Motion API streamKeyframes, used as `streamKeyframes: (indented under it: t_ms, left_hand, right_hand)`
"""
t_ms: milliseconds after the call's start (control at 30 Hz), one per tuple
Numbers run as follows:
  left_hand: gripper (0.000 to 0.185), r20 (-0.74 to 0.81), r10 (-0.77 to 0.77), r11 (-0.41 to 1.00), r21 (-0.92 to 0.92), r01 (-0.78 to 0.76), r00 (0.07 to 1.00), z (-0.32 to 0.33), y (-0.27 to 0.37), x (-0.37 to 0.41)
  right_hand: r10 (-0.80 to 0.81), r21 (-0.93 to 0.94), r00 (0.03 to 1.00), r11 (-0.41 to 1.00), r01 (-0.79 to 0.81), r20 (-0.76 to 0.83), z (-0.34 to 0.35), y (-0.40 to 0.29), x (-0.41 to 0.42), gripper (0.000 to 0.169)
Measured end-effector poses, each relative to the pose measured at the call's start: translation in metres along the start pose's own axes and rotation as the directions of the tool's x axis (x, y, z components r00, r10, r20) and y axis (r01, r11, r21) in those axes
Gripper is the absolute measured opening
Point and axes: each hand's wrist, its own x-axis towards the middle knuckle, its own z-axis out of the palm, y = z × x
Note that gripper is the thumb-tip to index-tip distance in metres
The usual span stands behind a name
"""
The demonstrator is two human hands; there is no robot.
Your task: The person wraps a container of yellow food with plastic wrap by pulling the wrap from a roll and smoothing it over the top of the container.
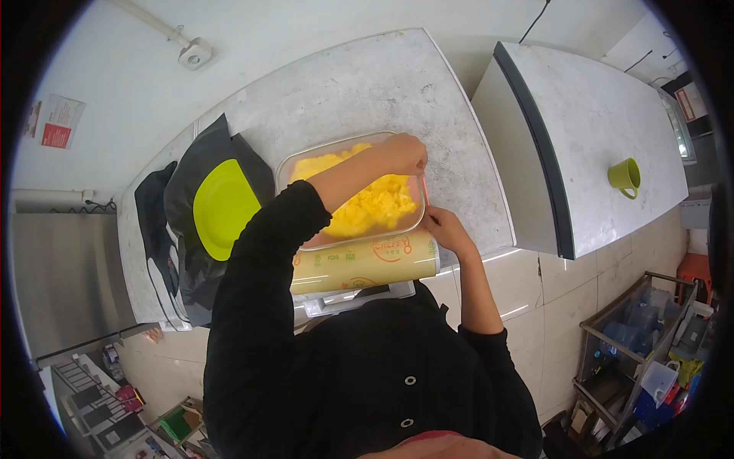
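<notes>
A rectangular container [350, 232] with a pale rim holds bright yellow, lumpy food [381, 201] under what looks like clear film. My left hand [406, 154] reaches across it, fingers closed at the far right corner. At the near right corner, my right hand [447, 226] pinches with thumb and forefinger what looks like the film's edge. A thin red strip [425, 189] shows along the right side between both hands; what it belongs to is unclear. Against the container's near side lies a thick roll of printed cling film [367, 264], parallel to the counter's front edge.
A lime-green plate [223, 209] rests on black fabric [198, 275] left of the container on the grey worktop [367, 74]. Right of it, beyond a gap, a white-topped cabinet or freezer [585, 115] bears a green mug [624, 177]. A rack with bottles [631, 335] stands at lower right.
</notes>
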Motion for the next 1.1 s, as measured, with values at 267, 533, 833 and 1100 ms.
streamKeyframes:
  t_ms: [267,533,833,1100]
  left_hand:
    - [0.021,-0.625,-0.330,0.929,-0.349,0.125,0.708,-0.047,-0.035,-0.109]
    - [0.034,-0.052,-0.946,0.150,-0.945,0.291,0.319,0.033,-0.045,-0.335]
    - [0.055,0.110,-0.933,-0.001,-0.952,0.305,0.342,0.054,-0.007,-0.282]
    - [0.066,0.333,-0.904,-0.333,-0.942,0.045,0.270,0.055,-0.030,-0.267]
  right_hand:
    - [-0.156,-0.404,0.985,0.899,0.170,0.067,-0.013,-0.030,-0.002,0.014]
    - [0.057,0.189,0.978,0.977,-0.096,0.202,-0.008,0.024,0.009,0.007]
    - [-0.421,-0.216,0.860,0.846,0.487,0.288,-0.030,0.022,0.000,0.017]
    - [0.231,0.123,0.973,0.965,-0.232,0.019,-0.002,0.016,0.069,0.051]
